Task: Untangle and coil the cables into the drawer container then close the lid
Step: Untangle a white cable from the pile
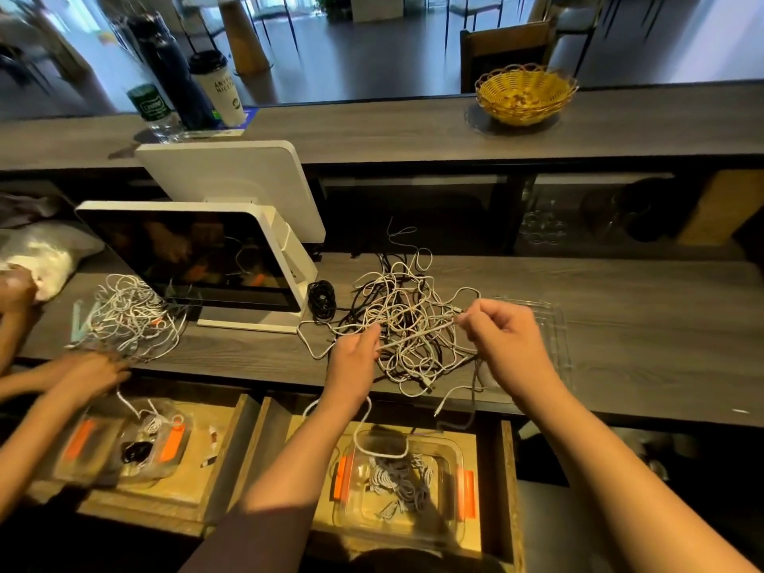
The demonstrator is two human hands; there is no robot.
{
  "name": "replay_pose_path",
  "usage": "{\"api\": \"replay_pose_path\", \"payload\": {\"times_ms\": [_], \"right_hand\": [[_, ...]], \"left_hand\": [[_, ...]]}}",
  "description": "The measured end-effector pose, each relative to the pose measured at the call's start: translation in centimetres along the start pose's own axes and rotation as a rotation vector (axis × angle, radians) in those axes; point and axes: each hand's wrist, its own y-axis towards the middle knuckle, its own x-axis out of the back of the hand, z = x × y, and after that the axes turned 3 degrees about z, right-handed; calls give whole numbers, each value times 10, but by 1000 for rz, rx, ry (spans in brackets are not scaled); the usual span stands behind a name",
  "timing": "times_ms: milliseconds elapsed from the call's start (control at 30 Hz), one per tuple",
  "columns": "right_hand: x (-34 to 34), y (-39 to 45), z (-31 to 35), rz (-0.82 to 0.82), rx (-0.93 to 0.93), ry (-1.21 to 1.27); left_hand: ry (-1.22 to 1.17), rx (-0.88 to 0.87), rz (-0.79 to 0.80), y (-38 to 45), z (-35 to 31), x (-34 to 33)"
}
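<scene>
Tangled heap of white and black thin cables (407, 324) lies on the dark grey wood-grain worktop (641, 316), directly ahead of the person, mostly unsorted. One white cable strand (417, 339) is stretched taut between both hands above the heap. Left hand (355, 361): fingers pressed together, pinching the strand at its near-left end. Right hand (502, 337): closed in a loose fist, thumb and forefinger pinching the strand's other end. From the left hand a white cable loop (374, 440) hangs over the worktop edge into the clear rectangular plastic container with orange clips (454, 457), which sits in the open wooden drawer (506, 469) below. Inside the container: a small bundle of grey-white coiled cables (399, 479), so some cables are already stowed. Clear plastic lid (554, 328) lies flat on the worktop just right of the heap, partly behind the right hand; not yet fitted. Judgement: task is early to mid; the bulk of the heap remains to be separated, coiled and stowed, then lid on. A small black coiled cable (321, 300) rests beside the foot of the white-framed screen terminal (198, 258), left of the heap. Further left, another person's hand (89, 376) works a second white cable tangle (128, 316).
</scene>
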Motion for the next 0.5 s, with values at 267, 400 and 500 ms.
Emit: {"api": "replay_pose_path", "payload": {"times_ms": [267, 400, 500], "right_hand": [[2, 0, -23, 46, -130, -78], [-2, 3, -28, 172, -220, -370], [-16, -3, -29, 183, -153, -448]], "left_hand": [[105, -84, 23, -2, 15, 3], [152, -147, 104, -12, 12, -5], [153, -201, 154, -23, 2, -15]]}}
